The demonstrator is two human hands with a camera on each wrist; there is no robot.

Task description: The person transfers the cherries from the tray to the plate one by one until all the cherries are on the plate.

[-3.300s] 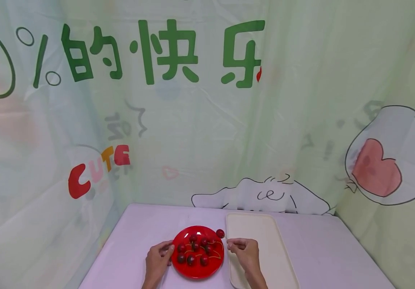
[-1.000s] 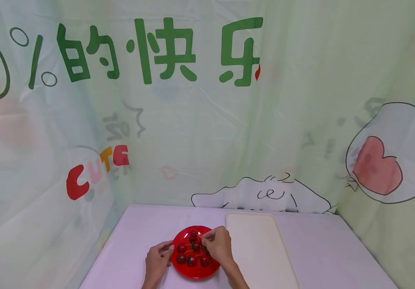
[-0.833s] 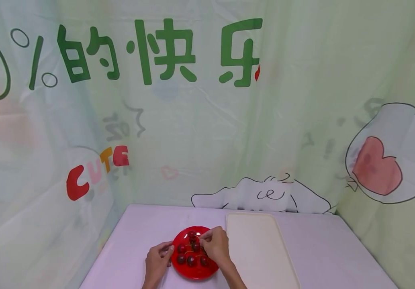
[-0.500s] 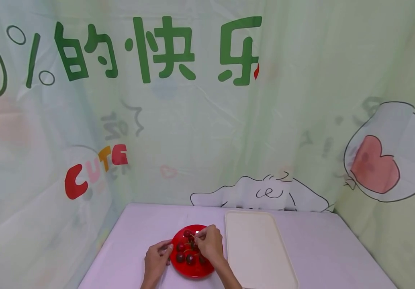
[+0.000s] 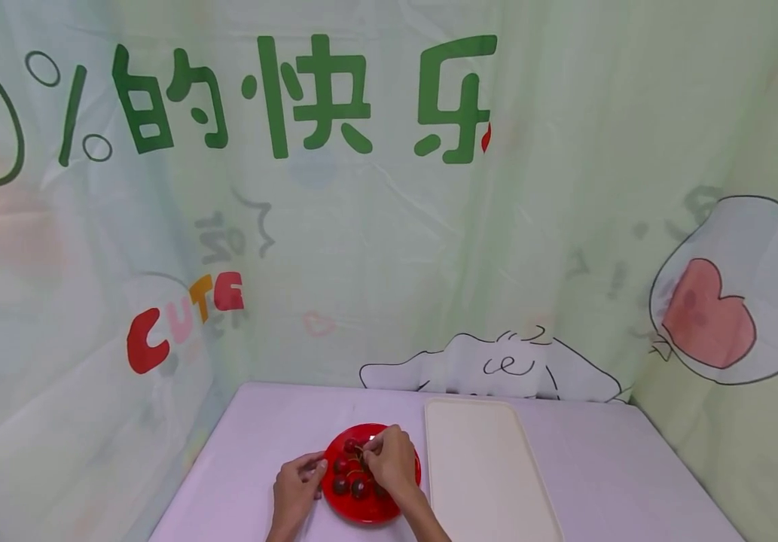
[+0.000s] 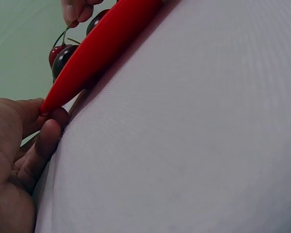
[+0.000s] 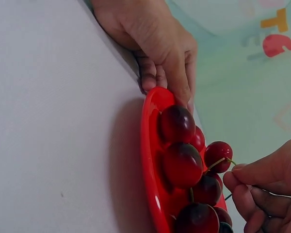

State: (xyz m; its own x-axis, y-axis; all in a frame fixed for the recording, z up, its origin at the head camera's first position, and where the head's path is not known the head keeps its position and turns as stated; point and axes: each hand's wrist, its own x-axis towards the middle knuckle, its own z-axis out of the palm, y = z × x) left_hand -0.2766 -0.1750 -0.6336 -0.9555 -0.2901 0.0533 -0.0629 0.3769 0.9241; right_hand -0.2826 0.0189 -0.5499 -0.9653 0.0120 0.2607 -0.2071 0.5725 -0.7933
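A round red plate (image 5: 365, 515) stands on the table, with several dark red cherries (image 5: 358, 488) on it. My left hand (image 5: 296, 488) pinches the plate's left rim between thumb and fingers; the left wrist view shows fingertips under the edge. Over the plate, my right hand (image 5: 392, 461) pinches the thin green stem of a cherry (image 7: 218, 156) between thumb and forefinger. That cherry sits close above the others, overlapping them in the right wrist view. In the head view the right hand hides part of the plate's right side.
A cream rectangular tray (image 5: 486, 467) lies to the right of the plate. White cloth covers the table (image 5: 605, 467). A printed curtain (image 5: 389, 248) rises behind the table and along both sides.
My right hand has carried the cherry by its stem leftward, from the gap beside the tray to over the plate, and lowered it among the others. My left hand has stayed at the rim.
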